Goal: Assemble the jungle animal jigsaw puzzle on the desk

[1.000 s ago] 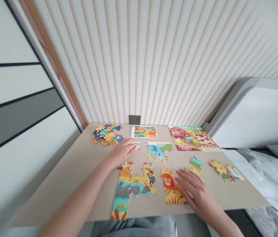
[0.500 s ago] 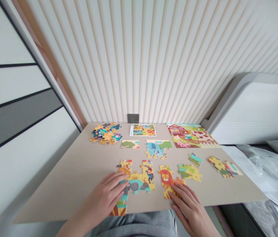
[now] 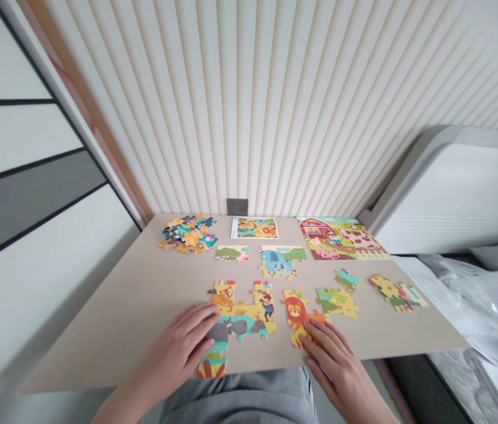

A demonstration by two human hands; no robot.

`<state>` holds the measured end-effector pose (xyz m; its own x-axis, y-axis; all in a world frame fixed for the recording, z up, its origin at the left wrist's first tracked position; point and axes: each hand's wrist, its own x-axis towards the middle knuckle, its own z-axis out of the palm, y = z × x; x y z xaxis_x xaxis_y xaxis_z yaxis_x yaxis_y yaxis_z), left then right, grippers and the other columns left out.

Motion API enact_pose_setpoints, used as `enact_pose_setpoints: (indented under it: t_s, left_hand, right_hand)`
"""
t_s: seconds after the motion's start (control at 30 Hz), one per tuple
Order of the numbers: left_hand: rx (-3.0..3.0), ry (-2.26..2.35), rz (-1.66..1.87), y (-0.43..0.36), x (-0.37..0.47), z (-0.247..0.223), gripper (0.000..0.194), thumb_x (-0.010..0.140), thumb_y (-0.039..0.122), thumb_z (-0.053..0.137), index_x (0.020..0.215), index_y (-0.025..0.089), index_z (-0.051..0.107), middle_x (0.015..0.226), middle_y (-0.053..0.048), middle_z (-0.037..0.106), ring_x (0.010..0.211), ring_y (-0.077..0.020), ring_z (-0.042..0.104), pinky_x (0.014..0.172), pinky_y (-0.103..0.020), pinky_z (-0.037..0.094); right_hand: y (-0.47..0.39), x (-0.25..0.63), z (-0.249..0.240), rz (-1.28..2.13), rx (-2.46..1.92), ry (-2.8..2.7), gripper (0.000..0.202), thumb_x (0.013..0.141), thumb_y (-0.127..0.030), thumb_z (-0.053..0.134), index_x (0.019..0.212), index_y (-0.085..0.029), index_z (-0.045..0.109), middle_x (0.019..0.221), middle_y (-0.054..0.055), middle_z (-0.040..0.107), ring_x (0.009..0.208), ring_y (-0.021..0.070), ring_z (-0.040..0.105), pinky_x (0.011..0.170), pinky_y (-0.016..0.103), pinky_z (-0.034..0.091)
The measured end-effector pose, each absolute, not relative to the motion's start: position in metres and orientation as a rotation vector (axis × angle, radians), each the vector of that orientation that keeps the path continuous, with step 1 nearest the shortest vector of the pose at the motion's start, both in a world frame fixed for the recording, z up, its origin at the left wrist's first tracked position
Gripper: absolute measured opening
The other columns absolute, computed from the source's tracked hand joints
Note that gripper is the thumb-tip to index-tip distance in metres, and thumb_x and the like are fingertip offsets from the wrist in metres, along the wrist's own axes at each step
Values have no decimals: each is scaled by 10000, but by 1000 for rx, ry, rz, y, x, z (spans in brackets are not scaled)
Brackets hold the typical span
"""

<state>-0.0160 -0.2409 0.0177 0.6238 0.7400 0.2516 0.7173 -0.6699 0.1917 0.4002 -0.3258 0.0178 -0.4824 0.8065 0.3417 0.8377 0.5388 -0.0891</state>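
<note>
My left hand (image 3: 182, 341) lies flat, fingers stretched out, its fingertips on the left edge of a joined puzzle section (image 3: 235, 324) with a hippo, a leopard and a figure in a hat. My right hand (image 3: 332, 359) rests with spread fingers on the lower right part of the lion puzzle section (image 3: 296, 309), covering some of it. A gap of bare table lies between these two sections. Just right of the lion are a green and yellow section (image 3: 337, 301) and a small loose green and blue piece (image 3: 347, 280).
Farther back lie an elephant section (image 3: 279, 261), a bush section (image 3: 231, 253) and a small picture card (image 3: 255, 227). A heap of loose pieces (image 3: 188, 234) sits back left, a farm puzzle (image 3: 341, 238) back right. More joined pieces (image 3: 392, 291) lie near the table's right edge.
My left hand has slid slightly left, uncovering more of the leopard and the hippo. My right hand stays on the lion section. The whole view has shifted a little.
</note>
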Motion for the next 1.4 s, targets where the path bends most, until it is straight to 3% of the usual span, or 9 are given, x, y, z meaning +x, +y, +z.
enact_pose_setpoints:
  t_s: [0.17,0.37,0.5,0.63,0.7,0.83,0.97,1.13,1.4]
  left_hand:
    - [2783,1261,487,-236,-17,18,591,1026,356,542,1598,295,403,1647,-21,408,1479,-270,444,1222,-447,415]
    - [2806,1223,493,-229,-27,10,596,1013,405,571,1584,317,428,1636,-6,425,1473,-261,458,1227,-419,405]
    - [2824,1221,524,-226,-38,3,625,995,436,605,1583,315,432,1631,-10,435,1477,-258,453,1250,-408,365]
    - [2825,1244,517,-224,-44,-2,650,976,457,630,1581,326,432,1639,-4,421,1486,-263,438,1242,-398,375]
    - [2822,1248,526,-224,-45,-3,651,971,461,634,1578,331,436,1638,-3,423,1486,-267,438,1224,-398,403]
    - [2805,1269,552,-225,-44,-4,648,966,463,640,1572,344,443,1626,1,442,1473,-273,454,1205,-410,433]
    - [2815,1291,543,-226,-43,-5,651,970,458,635,1578,339,433,1625,-6,444,1470,-270,461,1201,-407,438]
    - [2836,1286,497,-227,-43,-5,677,976,463,623,1600,344,388,1649,0,404,1482,-267,444,1215,-423,419]
    - [2858,1241,526,-222,-46,-7,698,971,462,628,1608,345,367,1642,6,416,1460,-262,474,1222,-416,413]
  right_hand:
    - [-328,399,22,-115,-1376,-2453,480,997,-299,627,1474,-269,581,1580,55,509,1451,301,486,1179,481,475]
    - [-331,415,29,-172,-1436,-2461,502,1006,-285,598,1505,-284,537,1602,51,479,1463,293,469,1189,503,447]
    - [-332,456,27,-247,-1609,-2295,478,1013,-283,563,1491,-283,545,1532,63,562,1426,288,508,1171,500,447]
    - [-322,520,13,-434,-1895,-1898,377,1026,-378,495,1355,-276,647,1398,85,664,1304,308,606,1065,502,504]
    - [-312,552,6,-481,-2024,-1762,400,1022,-436,466,1319,-259,667,1378,105,671,1286,330,612,1042,514,505]
    - [-283,599,-1,-449,-2257,-1604,553,989,-538,457,1432,-234,587,1447,145,613,1311,358,581,1067,536,475]
    - [-255,620,0,-352,-2311,-1617,614,968,-548,466,1451,-183,568,1373,176,651,1284,362,590,1069,538,465]
    - [-249,611,11,-314,-2245,-1621,596,966,-556,493,1402,-168,615,1273,180,690,1190,359,642,1032,526,486]
    - [-288,536,22,-71,-1880,-1950,528,981,-546,588,1432,-271,604,1410,117,635,1305,310,598,1109,498,472]
